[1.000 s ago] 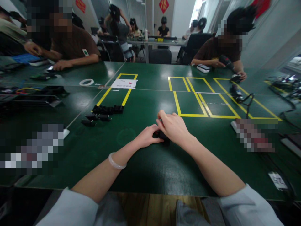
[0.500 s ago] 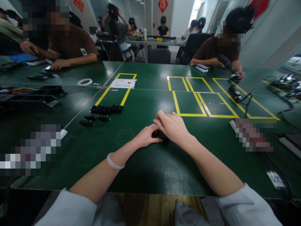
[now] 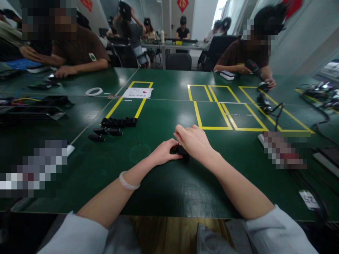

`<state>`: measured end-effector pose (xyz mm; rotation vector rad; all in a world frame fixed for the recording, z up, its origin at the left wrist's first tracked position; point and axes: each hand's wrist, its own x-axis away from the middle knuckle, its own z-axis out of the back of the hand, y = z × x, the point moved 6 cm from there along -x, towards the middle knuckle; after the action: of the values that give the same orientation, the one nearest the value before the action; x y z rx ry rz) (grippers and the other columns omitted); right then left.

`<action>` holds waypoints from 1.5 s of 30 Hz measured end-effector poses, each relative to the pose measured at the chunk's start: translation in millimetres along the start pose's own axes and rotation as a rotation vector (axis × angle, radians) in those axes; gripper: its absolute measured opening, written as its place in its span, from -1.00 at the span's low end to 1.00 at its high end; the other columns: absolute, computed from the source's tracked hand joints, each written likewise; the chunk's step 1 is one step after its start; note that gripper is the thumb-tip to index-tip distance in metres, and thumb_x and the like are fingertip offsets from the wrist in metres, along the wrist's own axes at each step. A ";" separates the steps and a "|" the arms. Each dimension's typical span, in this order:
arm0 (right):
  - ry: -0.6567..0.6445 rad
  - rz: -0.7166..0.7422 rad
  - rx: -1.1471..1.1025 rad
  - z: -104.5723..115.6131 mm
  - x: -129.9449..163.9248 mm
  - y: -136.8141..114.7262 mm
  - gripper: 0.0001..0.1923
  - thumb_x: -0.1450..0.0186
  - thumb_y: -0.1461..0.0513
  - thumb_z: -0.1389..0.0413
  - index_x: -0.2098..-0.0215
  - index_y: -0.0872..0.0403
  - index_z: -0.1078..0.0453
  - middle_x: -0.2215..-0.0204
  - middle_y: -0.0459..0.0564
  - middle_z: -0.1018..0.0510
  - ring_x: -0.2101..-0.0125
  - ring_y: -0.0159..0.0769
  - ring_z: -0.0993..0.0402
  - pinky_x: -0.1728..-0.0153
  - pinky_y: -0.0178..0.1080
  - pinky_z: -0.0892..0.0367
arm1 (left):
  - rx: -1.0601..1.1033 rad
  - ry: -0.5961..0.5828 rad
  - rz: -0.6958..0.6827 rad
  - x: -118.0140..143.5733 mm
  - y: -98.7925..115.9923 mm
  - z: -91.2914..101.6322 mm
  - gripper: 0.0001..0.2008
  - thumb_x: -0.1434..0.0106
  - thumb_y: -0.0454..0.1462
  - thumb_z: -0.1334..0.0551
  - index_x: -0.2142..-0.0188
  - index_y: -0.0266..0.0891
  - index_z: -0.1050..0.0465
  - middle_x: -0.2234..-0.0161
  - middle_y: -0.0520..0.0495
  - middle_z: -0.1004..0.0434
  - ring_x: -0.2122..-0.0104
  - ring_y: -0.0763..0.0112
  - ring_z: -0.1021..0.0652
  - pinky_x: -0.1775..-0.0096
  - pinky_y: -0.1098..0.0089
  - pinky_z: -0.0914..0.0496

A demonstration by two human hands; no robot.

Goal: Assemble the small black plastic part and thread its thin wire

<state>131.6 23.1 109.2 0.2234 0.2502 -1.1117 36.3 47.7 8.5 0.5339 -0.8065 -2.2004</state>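
Observation:
Both of my hands meet over a small black part (image 3: 178,150) that rests on the green table (image 3: 164,183), near its middle. My left hand (image 3: 164,152) pinches the part's left end. My right hand (image 3: 194,141) curls over its top and right side and hides most of it. A pale bangle (image 3: 127,181) sits on my left wrist. More small black parts (image 3: 119,122) lie in a row and in a loose cluster to the left, an arm's length from my hands.
Yellow tape outlines (image 3: 212,109) mark boxes on the far half of the table. A white paper (image 3: 138,92) and a tape ring (image 3: 93,91) lie at the back left. Across the table a person holds a power screwdriver (image 3: 253,68). Cables and tools crowd both sides.
My hands stay on the black part and shift only slightly. The view has tipped a little, so everything sits marginally higher in the frame.

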 end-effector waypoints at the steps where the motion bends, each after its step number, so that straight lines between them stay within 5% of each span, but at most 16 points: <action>1: 0.002 -0.005 0.006 -0.5 0.0 0.1 -0.75 -0.41 0.19 0.23 0.23 0.06 -0.25 0.50 -0.07 -0.56 0.51 -0.34 -0.41 0.38 -0.26 0.06 | -0.002 0.001 0.004 0.1 0.0 0.2 -0.59 -0.08 -0.09 -0.35 0.12 -0.22 -0.40 0.22 -0.06 -0.49 0.22 0.20 -0.50 0.17 0.26 -0.38; 45: -0.035 0.007 -0.043 1.7 2.0 -0.8 -0.80 -0.40 0.17 0.17 0.18 0.08 -0.23 0.42 -0.06 -0.57 0.45 -0.34 -0.43 0.37 -0.28 0.02 | 0.032 -0.004 -0.007 -0.2 2.8 1.2 -0.60 -0.09 -0.12 -0.35 0.11 -0.22 -0.40 0.12 -0.09 -0.48 0.13 0.16 -0.48 0.07 0.21 -0.35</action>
<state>131.9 20.6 110.2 0.1663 0.2415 -1.1017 37.1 46.8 11.3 0.5484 -0.8440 -2.1994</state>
